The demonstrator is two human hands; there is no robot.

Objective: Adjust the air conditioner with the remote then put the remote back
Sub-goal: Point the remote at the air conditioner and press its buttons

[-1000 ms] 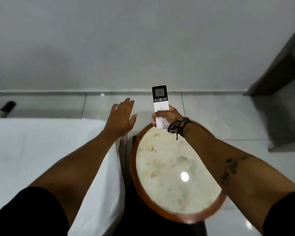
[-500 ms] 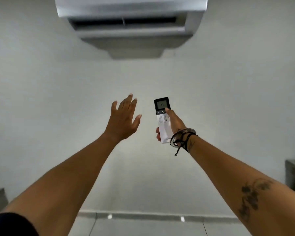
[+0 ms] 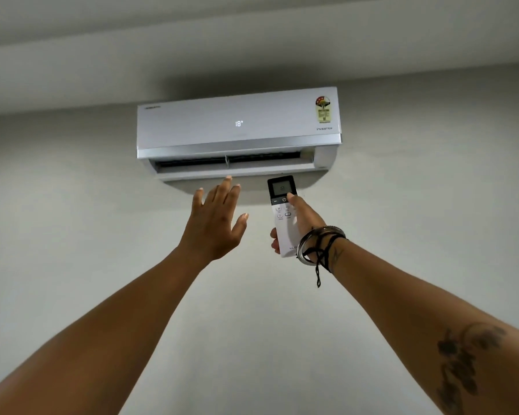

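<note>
A white wall-mounted air conditioner (image 3: 238, 131) hangs high on the wall, its front display reading 18 and its lower flap open. My right hand (image 3: 304, 223) holds a slim white remote (image 3: 284, 217) with a dark screen at its top, pointed up at the unit. The thumb rests on the buttons just under the screen. Bracelets and a black cord circle that wrist. My left hand (image 3: 216, 218) is raised beside the remote, palm toward the wall, fingers spread and holding nothing, just below the unit's flap.
A plain pale wall (image 3: 72, 235) fills the view, meeting the ceiling (image 3: 252, 22) above the unit. A coloured rating sticker (image 3: 322, 109) sits on the unit's right front.
My view has tilted up from the round side table and floor to the wall unit, now fully in sight. Both hands rose with it; the right thumb moved onto the remote's upper buttons.
</note>
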